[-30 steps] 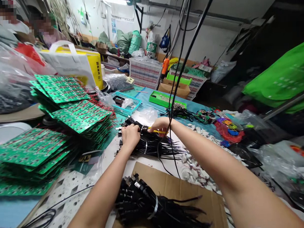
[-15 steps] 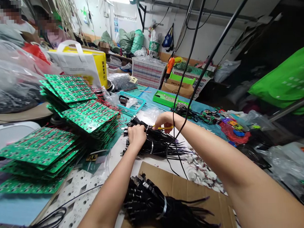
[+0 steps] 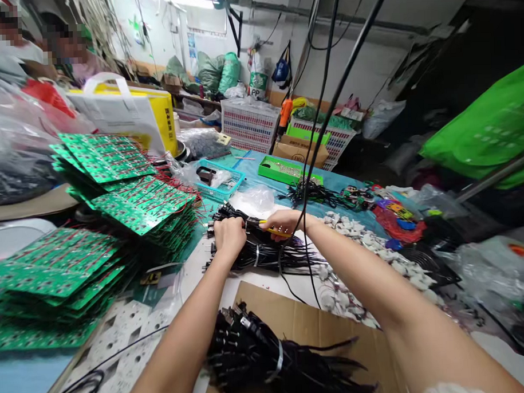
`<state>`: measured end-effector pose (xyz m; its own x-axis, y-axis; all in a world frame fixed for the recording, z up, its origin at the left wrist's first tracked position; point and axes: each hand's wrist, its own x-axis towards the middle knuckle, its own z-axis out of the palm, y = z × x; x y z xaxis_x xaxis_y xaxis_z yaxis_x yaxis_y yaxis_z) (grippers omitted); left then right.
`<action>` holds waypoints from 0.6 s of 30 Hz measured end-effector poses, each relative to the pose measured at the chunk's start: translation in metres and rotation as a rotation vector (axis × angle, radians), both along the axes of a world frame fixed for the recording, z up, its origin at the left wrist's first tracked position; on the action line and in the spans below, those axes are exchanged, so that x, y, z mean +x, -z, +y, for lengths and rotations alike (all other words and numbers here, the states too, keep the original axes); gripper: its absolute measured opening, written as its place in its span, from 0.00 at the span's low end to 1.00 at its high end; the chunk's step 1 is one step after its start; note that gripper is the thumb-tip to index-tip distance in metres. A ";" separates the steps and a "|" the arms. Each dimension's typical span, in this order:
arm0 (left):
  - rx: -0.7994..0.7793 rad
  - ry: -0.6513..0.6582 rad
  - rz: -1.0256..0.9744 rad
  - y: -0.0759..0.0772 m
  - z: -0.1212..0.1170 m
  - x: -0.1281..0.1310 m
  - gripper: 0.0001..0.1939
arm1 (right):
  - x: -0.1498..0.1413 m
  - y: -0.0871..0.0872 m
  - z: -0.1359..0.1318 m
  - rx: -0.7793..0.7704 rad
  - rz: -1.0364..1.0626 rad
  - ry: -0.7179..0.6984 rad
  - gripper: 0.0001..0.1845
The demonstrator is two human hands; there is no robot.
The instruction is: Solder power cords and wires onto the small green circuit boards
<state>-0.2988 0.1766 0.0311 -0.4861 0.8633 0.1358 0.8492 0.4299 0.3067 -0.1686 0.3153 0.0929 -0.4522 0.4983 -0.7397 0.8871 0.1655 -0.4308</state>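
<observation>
My left hand [image 3: 230, 236] is closed on the plug end of a bundle of black cables [image 3: 264, 255], which lies on the white work surface with a pale tie around it. Just to the right, my right hand [image 3: 284, 221] grips yellow-handled pliers [image 3: 277, 231] over the same bundle. Their jaws point towards my left hand and are too small to make out. Closer to me, a second tied bundle of black cables [image 3: 250, 357] rests on a cardboard sheet [image 3: 309, 318], its metal plugs facing left.
Stacks of green circuit boards [image 3: 142, 203] with red wires stand on the left. A blue basket [image 3: 221, 189] and a green tray [image 3: 282, 170] sit farther back. Small white round parts [image 3: 338, 294] lie to the right. Black cords [image 3: 323, 125] hang down before my right arm.
My right hand has lowered and turned, so more of the yellow handles shows. My left hand stays on the bundle. The whole view has shifted slightly.
</observation>
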 end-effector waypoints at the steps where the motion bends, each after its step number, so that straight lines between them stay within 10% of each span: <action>1: -0.002 -0.002 0.006 0.001 0.000 0.000 0.14 | 0.002 0.002 -0.003 0.009 0.004 0.003 0.32; 11: -0.013 -0.033 0.025 0.000 0.002 -0.002 0.11 | -0.013 0.009 -0.025 0.218 0.117 0.090 0.23; 18: -0.109 -0.112 -0.017 -0.010 0.014 -0.001 0.16 | 0.006 0.017 -0.050 0.076 0.224 0.221 0.20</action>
